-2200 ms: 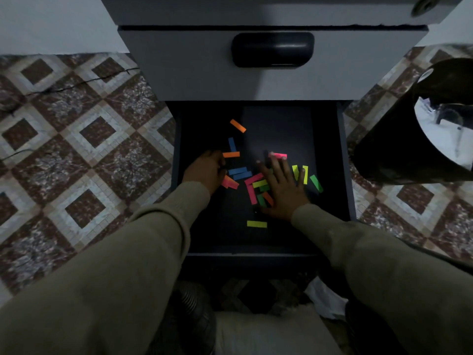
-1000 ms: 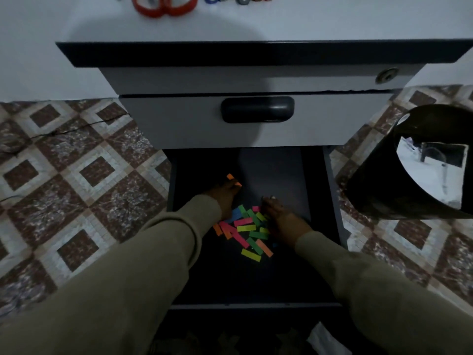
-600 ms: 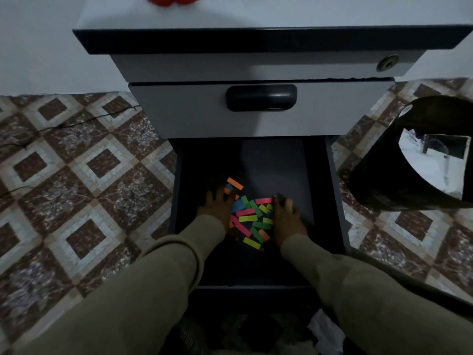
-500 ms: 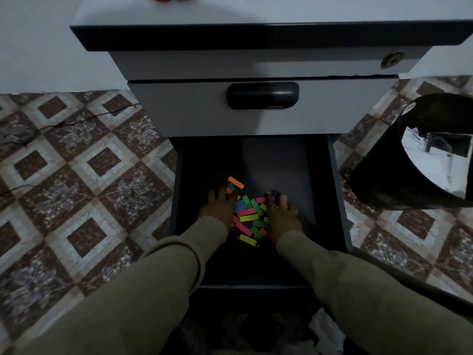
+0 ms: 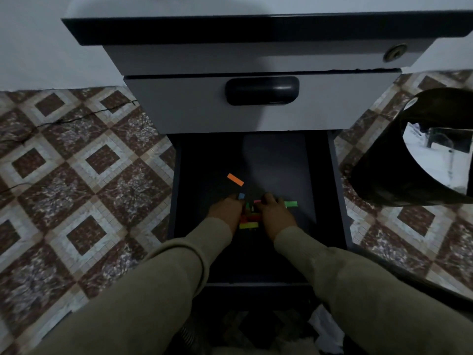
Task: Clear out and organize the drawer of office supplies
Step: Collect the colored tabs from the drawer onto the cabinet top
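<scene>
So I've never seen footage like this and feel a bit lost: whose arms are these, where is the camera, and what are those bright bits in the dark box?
The camera sits on a person's head, looking down, so the two sleeved arms are their own. The dark box is an open bottom drawer of a grey cabinet. On its floor lie small coloured paper strips. The left hand and right hand are cupped around a little pile of strips, which lies between them. An orange strip and a green strip lie outside the pile. Whether either hand actually grips anything is too dark to tell. The black bin stands on the tiled floor at the right.
</scene>
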